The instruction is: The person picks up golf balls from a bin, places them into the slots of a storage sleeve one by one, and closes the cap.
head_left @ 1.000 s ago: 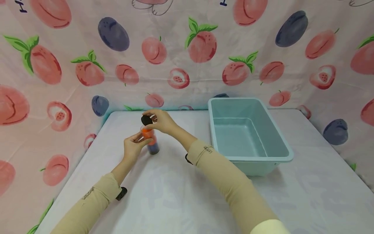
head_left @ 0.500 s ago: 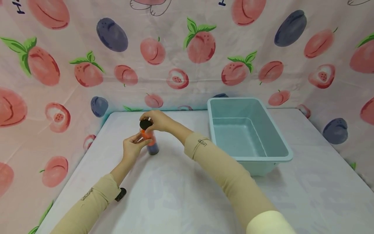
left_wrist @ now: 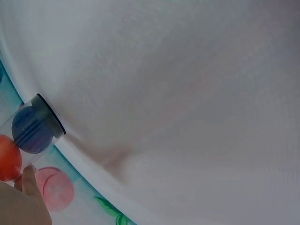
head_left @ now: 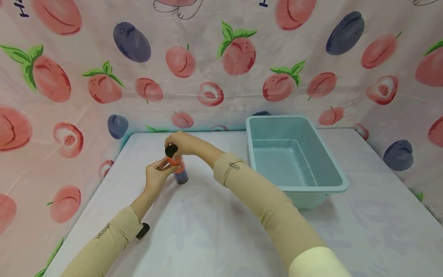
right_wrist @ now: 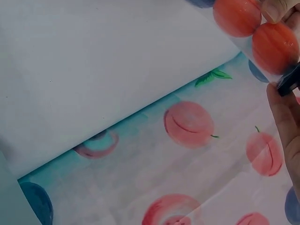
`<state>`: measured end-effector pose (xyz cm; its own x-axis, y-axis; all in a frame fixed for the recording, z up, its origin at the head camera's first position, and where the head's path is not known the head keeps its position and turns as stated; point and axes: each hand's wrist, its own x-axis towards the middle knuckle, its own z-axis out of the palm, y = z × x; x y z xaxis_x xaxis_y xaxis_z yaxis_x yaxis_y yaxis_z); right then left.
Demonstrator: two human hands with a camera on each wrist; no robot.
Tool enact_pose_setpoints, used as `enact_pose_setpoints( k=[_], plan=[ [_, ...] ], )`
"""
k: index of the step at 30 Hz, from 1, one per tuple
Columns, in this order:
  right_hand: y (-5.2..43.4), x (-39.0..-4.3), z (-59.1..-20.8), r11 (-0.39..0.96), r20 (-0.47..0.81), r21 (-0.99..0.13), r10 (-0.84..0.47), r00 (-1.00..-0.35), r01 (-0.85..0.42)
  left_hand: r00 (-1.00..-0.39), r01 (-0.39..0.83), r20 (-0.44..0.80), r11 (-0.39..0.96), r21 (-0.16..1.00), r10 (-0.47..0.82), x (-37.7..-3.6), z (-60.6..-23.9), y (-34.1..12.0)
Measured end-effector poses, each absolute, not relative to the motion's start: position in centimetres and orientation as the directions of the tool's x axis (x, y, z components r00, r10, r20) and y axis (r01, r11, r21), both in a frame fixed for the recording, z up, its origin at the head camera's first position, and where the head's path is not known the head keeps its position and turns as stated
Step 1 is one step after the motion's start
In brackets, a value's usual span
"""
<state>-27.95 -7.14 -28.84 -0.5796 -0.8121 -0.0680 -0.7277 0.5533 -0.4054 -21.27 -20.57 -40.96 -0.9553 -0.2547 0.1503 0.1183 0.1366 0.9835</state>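
A clear tube [head_left: 181, 177] stands near the far left part of the white table. It holds round balls: a dark blue ball [left_wrist: 31, 129] by the dark base cap [left_wrist: 48, 114], then an orange ball [right_wrist: 236, 18] and another orange ball [right_wrist: 275, 49] toward the top. My left hand [head_left: 158, 176] grips the tube at mid-height, thumb on the near side. On the tube's top end sits a black lid [head_left: 171, 150], which my right hand [head_left: 185, 144] pinches by its edge. Whether the lid is fully seated cannot be told.
A light blue plastic tub [head_left: 297, 189] stands at the right of the white table [head_left: 207, 234]. Peach-printed cloth [head_left: 238, 92] hangs behind the table's far edge and along its sides. A small black device [head_left: 143, 231] shows at the left wrist.
The right hand has lowered the black lid from a tilted position above the tube's rim onto its top end. The left hand keeps its grip on the tube with little movement.
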Motion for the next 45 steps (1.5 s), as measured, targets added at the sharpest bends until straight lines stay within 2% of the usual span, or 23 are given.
enact_pose_setpoints(
  k=[15,26,31,40,45],
  plan=[
    [-8.3,-27.8,-28.3,0.576,-0.161,-0.201,-0.818,-0.553,-0.793,-0.958,0.117,0.148,0.137,0.984,-0.244,-21.1,-40.9,-20.8],
    [-8.1,-27.8,-28.5,0.555,-0.159,-0.198,-0.832,-0.532,-0.808,-0.961,0.092,0.134,0.175,0.980,-0.241,-21.0,-40.9,-20.9],
    [-7.6,-28.0,-29.3,0.553,-0.128,-0.248,-0.832,-0.539,-0.795,-0.961,0.082,0.136,0.220,0.972,-0.241,-20.8,-40.9,-20.8],
    [-5.8,-28.0,-28.2,0.529,-0.181,-0.220,-0.848,-0.499,-0.819,-0.962,0.142,0.216,0.373,0.917,-0.165,-20.5,-39.8,-21.5],
    [-4.0,-28.4,-27.6,0.518,-0.220,-0.162,-0.849,-0.481,-0.840,-0.913,0.272,0.379,0.466,0.842,-0.151,-20.1,-38.4,-22.0]
  ],
)
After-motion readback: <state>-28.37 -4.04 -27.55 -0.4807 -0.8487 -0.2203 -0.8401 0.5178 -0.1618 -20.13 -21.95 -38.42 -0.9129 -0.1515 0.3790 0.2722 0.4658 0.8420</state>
